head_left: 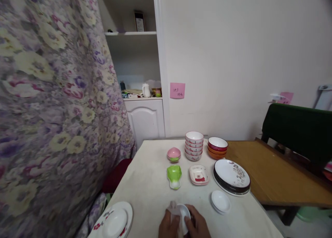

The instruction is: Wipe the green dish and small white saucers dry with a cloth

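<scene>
A small white bowl (184,215) is tilted up on its side near the table's front edge. My right hand (199,225) grips its right rim, fingers over the edge. Against the bowl's left side is a pale, thin cloth or tissue (173,209), bunched in the closed fingers of my left hand (168,227). Just beyond my hands lies a green cabbage-shaped dish (174,175). To the right are small white dishes (221,201), one on another. The lower part of both hands is cut off by the frame.
Patterned bowls (194,146), red and orange bowls (217,148), pink bowls (173,154), square dishes (199,174) and dark-edged plates (232,175) stand stacked on the cream-covered table (153,186). White plates (114,220) lie front left. A brown table (256,172) adjoins on the right.
</scene>
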`<state>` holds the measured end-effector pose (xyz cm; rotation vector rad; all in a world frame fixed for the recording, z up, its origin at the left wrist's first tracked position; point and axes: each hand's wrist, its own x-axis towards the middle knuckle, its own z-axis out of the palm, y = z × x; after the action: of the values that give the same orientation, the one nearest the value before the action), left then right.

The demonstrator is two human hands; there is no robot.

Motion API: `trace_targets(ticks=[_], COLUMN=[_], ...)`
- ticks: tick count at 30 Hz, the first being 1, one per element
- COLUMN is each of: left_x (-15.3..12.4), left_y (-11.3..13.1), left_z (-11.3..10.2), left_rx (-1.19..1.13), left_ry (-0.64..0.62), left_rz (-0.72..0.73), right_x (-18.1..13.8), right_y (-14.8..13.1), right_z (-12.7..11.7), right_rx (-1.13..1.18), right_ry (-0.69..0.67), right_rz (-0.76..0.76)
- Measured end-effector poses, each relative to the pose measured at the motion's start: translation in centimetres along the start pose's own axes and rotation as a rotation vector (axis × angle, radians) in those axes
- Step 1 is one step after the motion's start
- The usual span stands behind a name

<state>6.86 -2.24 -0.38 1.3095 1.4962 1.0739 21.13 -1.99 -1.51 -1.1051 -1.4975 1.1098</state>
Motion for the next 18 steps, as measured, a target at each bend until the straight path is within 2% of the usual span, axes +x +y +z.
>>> trace_targets(ticks=[4,7,9,11,14,16,18], left_x=[0.0,0.3,0.4,0.3,-0.2,-0.2,0.2], left_y=[1.2,1.8,1.8,1.7,1.7,1.1,-0.6], left_z=[-0.6,-1.2,-1.7,-2.4,-3.3,-3.3,-2.6], left_rx=[0.079,0.102,0.096,0.131,0.239,0.375,0.595], left_ry=[-0.16,-0.196,-0.139,-0.016,0.125,0.104,0.038], left_rz=[0.106,0.14,0.112,0.05,0.032,0.169,0.417], right_x=[0.2,0.6,0.6,0.5,0.3,0.3,0.5], right_y=[-1.7,-2.1,-1.2,0.1,1.5,1.6,1.3], right_z=[-1.1,-1.5,-1.3,-0.9,-0.3,-0.1,-0.1], right_rx=[-0.063,-0.078,-0.076,-0.066,0.028,0.122,0.181], right_ry=[-0.126,-0.121,-0.05,0.014,0.028,-0.014,-0.042], right_rz=[-0.108,-0.067,-0.004,0.034,0.118,0.188,0.222])
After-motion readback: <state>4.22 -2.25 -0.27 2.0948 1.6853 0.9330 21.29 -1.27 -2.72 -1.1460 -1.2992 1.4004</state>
